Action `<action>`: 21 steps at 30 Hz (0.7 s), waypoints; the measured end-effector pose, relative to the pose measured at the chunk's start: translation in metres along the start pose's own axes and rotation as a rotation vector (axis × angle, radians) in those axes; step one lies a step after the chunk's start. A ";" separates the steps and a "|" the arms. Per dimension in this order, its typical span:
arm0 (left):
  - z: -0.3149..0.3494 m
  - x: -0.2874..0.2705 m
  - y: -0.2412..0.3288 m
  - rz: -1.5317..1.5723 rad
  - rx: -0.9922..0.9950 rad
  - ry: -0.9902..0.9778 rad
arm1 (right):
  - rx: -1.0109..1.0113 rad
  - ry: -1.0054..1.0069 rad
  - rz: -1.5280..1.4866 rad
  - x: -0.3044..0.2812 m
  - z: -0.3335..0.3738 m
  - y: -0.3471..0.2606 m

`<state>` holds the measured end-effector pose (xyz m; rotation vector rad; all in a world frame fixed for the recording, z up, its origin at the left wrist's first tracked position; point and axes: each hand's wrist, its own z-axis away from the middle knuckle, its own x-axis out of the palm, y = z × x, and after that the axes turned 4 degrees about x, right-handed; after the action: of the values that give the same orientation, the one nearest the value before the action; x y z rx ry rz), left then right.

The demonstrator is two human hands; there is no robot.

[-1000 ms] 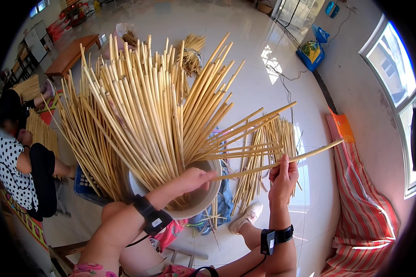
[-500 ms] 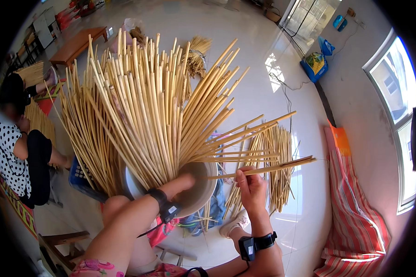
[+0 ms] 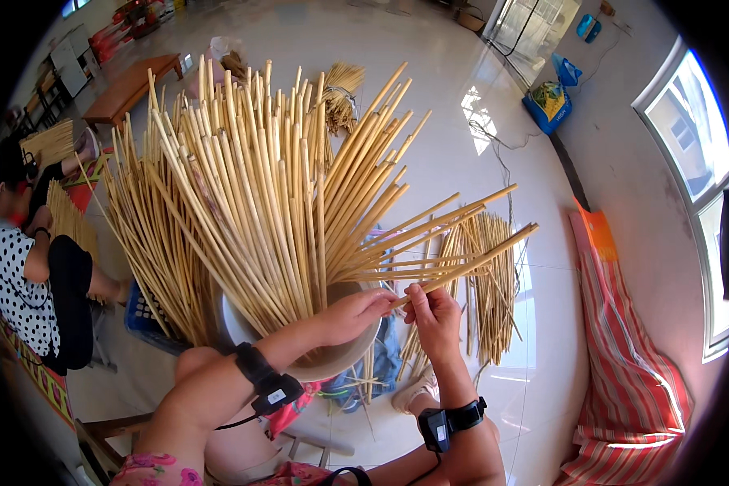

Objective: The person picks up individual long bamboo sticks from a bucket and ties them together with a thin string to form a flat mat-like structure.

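Note:
Several dry, tan plant stalks [image 3: 486, 257] slant up to the right from my right hand [image 3: 435, 320], which is closed around their lower part. My left hand [image 3: 358, 314] reaches across the rim of a pale round tub [image 3: 236, 324], its fingers pressed together at the near end of those same stalks. A large, fanned bundle of stalks [image 3: 251, 194] stands upright in the tub, with a few leaning out to the right above my hands. The bottom ends of the bundle are hidden inside the tub.
More stalks [image 3: 490, 300] lie on the tiled floor to the right. A blue basket [image 3: 147, 320] of stalks stands left of the tub. Another person in a spotted top [image 3: 16, 279] sits at far left, handling stalks. Striped red cloth [image 3: 624, 381] lies along the right wall.
My left hand has risen out of the tub and come right to meet the stalks in my right hand. Those stalks now tilt more steeply upward.

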<state>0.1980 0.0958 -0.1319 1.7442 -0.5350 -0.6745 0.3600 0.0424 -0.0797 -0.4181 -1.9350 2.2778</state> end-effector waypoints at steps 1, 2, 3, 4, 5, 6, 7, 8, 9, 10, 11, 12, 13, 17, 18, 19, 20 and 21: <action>-0.001 0.001 0.009 -0.001 -0.056 -0.043 | 0.024 -0.013 -0.030 0.000 0.001 -0.002; -0.002 -0.001 0.015 -0.005 -0.113 -0.083 | 0.046 -0.031 -0.062 0.001 0.001 -0.005; -0.001 -0.001 0.015 0.000 -0.094 -0.060 | 0.068 -0.047 -0.093 0.001 0.000 -0.007; 0.000 0.000 0.015 0.005 -0.075 -0.039 | -0.004 -0.020 -0.041 0.001 -0.001 -0.008; 0.000 -0.001 0.015 0.013 -0.054 -0.018 | -0.007 0.021 -0.120 -0.003 -0.004 -0.010; 0.000 -0.002 0.015 0.058 -0.110 -0.067 | -0.008 0.068 -0.198 -0.009 -0.006 -0.013; 0.000 -0.005 0.015 0.103 -0.166 -0.115 | -0.010 0.116 -0.275 -0.012 -0.008 -0.017; 0.000 -0.008 0.016 0.147 -0.222 -0.163 | -0.016 0.162 -0.384 -0.013 -0.010 -0.021; 0.001 -0.010 0.017 0.176 -0.240 -0.198 | -0.040 0.157 -0.388 -0.019 -0.014 -0.019; 0.001 -0.012 0.018 0.205 -0.258 -0.232 | -0.038 0.145 -0.382 -0.020 -0.013 -0.016; 0.002 -0.013 0.019 0.234 -0.277 -0.266 | -0.036 0.132 -0.375 -0.020 -0.012 -0.015; 0.002 -0.013 0.020 0.279 -0.272 -0.247 | -0.013 0.101 -0.357 -0.016 -0.010 -0.014; 0.001 -0.012 0.022 0.323 -0.268 -0.227 | 0.010 0.071 -0.339 -0.012 -0.007 -0.011; -0.005 -0.013 0.023 0.401 -0.169 -0.139 | 0.048 -0.093 -0.302 0.003 0.001 -0.007; -0.008 -0.013 0.027 0.443 -0.154 -0.125 | 0.046 -0.116 -0.294 0.007 0.003 -0.008; -0.011 -0.011 0.032 0.411 -0.138 -0.107 | 0.044 -0.139 -0.286 0.011 0.005 -0.009; -0.014 -0.007 0.037 0.379 -0.122 -0.089 | 0.042 -0.161 -0.278 0.013 0.006 -0.009; -0.015 -0.006 0.041 0.345 -0.106 -0.069 | 0.014 -0.148 -0.264 0.012 0.007 -0.008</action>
<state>0.2035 0.0999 -0.0880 1.4865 -0.8108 -0.5090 0.3457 0.0406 -0.0720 0.0103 -1.9063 2.2033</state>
